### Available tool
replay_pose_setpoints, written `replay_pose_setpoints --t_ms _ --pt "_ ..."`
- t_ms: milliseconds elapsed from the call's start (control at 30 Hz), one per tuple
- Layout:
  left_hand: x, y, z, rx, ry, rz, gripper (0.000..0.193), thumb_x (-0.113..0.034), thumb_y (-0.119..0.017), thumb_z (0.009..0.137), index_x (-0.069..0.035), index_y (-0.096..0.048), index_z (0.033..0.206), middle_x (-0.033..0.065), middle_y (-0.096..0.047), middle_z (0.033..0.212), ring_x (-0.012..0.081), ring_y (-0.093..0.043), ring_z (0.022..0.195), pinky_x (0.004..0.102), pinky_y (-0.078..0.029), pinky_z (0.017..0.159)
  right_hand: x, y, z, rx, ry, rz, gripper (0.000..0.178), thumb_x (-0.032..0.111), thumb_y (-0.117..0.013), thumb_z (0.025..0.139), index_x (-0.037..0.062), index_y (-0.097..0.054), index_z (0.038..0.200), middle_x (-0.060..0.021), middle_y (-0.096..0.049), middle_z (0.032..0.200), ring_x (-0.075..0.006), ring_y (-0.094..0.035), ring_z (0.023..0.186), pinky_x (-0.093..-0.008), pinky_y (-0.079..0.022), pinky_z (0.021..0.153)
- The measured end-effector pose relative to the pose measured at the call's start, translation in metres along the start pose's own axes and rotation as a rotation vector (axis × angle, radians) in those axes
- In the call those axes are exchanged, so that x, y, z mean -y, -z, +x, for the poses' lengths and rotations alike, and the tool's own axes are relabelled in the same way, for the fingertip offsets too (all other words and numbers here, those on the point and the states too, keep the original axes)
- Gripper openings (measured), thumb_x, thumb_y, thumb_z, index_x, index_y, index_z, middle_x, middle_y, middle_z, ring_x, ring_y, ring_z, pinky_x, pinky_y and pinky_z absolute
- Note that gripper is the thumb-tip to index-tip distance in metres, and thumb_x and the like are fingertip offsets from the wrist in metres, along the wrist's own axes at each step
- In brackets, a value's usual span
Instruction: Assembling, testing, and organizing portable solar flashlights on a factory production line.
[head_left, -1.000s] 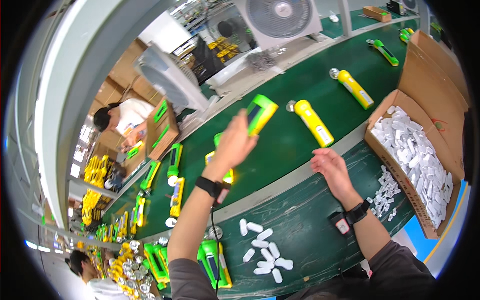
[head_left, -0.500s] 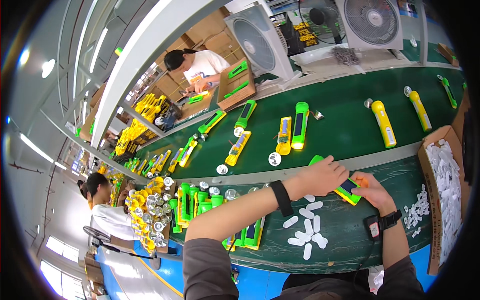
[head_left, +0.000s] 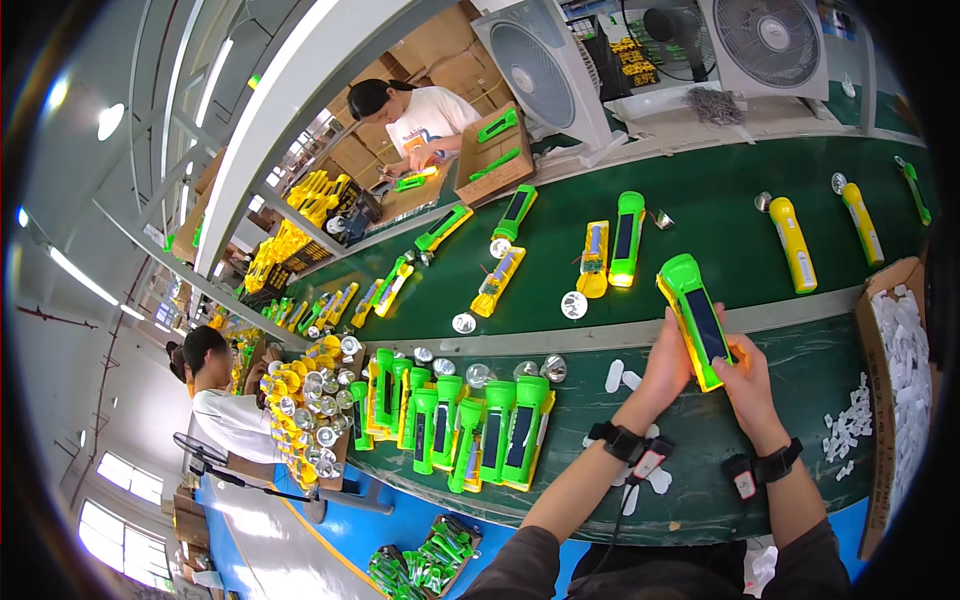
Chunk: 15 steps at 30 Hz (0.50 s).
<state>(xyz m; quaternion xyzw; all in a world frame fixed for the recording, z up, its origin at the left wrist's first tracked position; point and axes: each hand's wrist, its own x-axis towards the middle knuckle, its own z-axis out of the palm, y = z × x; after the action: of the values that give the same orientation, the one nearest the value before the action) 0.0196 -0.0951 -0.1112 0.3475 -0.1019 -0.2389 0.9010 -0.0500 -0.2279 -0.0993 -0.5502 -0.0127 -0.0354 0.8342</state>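
Note:
Both my hands hold a green and yellow flashlight (head_left: 697, 318) with a dark solar panel along its face, its wide green head pointing up and away. My left hand (head_left: 667, 368) grips its left side. My right hand (head_left: 750, 388) closes on the lower right end, thumb near the panel's bottom edge. White oval plastic pieces (head_left: 614, 376) lie on the green bench under my left forearm, which hides part of them. Left of them stands a row of green and yellow flashlights (head_left: 492, 440), with several silver reflectors (head_left: 553, 368) behind.
Past a metal rail, a green conveyor belt (head_left: 700, 180) carries flashlights and opened yellow halves (head_left: 593, 262). A cardboard box (head_left: 876, 350) of white pieces stands at right, beside loose small white parts (head_left: 848, 425). Reflectors with yellow rims (head_left: 318, 400) are heaped at left. Co-workers sit beyond.
My left hand has left the flashlight's head and drawn back to its left side. The flashlight is raised and turned more upright, showing its panel. The left forearm no longer covers the standing flashlights.

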Motion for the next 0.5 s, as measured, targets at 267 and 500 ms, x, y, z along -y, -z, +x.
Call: replay_pose_setpoints --t_ms 267,500 --pt "0.017 0.007 -0.006 -0.048 -0.066 -0.097 0.043 -0.039 -0.031 0.102 -0.005 -0.043 0.126 0.0131 -0.055 0.118 0.0234 -0.054 0.111 0.0404 -0.045 0.095 -0.013 0.004 0.0 -0.021 0.101 -0.271 0.042 -0.002 -0.063 0.08 -0.0015 -0.05 0.12 -0.0084 -0.054 0.108 -0.0164 -0.056 0.1 -0.0297 -0.047 0.087" --pt "0.021 0.017 -0.002 -0.087 -0.062 -0.215 0.034 -0.031 -0.033 0.102 -0.006 -0.045 0.122 0.0111 -0.056 0.115 0.0218 -0.054 0.109 0.0379 -0.044 0.096 -0.021 0.009 0.007 -0.001 0.156 -0.403 0.051 -0.007 -0.065 0.073 -0.0054 -0.051 0.123 -0.01 -0.056 0.115 -0.0186 -0.058 0.104 -0.0307 -0.045 0.092"
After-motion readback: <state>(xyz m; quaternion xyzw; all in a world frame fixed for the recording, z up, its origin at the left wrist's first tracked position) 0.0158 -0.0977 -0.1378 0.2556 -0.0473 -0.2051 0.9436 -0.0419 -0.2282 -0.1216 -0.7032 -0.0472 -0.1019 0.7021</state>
